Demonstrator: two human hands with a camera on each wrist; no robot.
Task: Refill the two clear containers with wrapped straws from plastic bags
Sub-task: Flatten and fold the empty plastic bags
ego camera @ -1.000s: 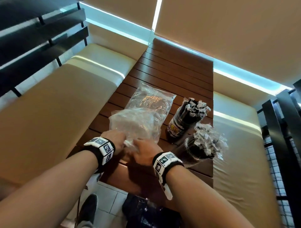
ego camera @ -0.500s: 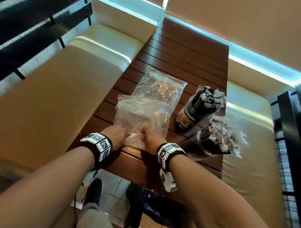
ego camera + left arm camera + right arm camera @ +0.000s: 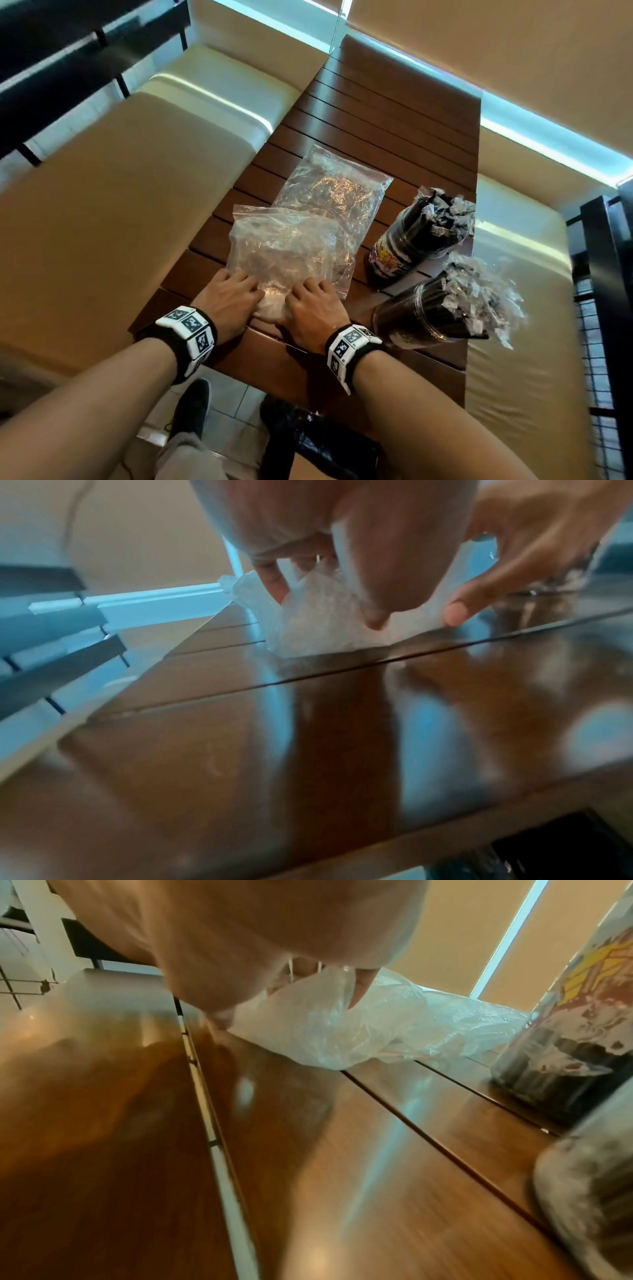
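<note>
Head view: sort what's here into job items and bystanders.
Job items:
- near crumpled clear plastic bag, gripped by left hand and right hand
- far flat clear plastic bag
- labelled clear container of wrapped straws
- plain clear container of wrapped straws

Bystanders:
- brown slatted wooden table
- beige cushioned benches
- black bag on the floor

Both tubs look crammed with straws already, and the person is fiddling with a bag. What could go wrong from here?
The near container stands close to the table's right edge, beside the right hand; an elbow swing might tip it. Its straws already fan out and could spill. Both hands pinch the thin near bag, which might tear.
</note>
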